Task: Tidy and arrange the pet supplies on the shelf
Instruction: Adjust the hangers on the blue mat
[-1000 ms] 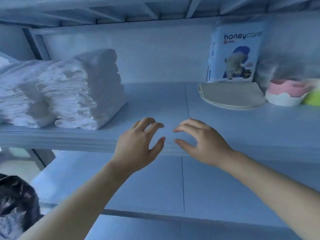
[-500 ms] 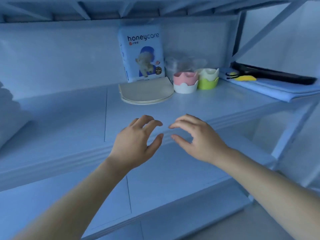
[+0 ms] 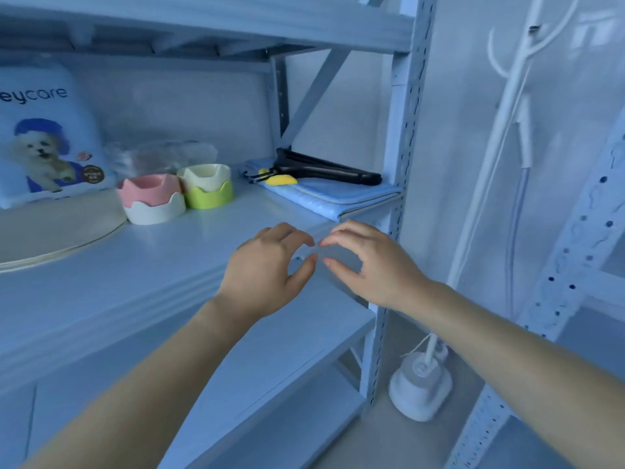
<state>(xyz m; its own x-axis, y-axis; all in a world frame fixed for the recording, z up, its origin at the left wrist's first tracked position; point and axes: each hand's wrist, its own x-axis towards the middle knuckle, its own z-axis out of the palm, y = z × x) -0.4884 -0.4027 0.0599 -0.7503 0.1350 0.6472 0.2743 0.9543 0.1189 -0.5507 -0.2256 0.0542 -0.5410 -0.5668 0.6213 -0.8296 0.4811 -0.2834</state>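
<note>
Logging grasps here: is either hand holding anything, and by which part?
Nothing is held. The left hand and right hand hover empty, fingers loosely curled, before the shelf.

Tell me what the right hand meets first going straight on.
Likely the left hand: the right hand points left at its fingertips, a small gap apart; depth is unclear.

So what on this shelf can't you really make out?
Head view, the only one:
Dog-picture pack: left edge cuts off its name.
Clear plastic bag behind the bowls: blurred, contents unclear.
Black tool on the folded blue cloth: too dark to identify.
Flat beige stack: cut by the left edge.
</note>
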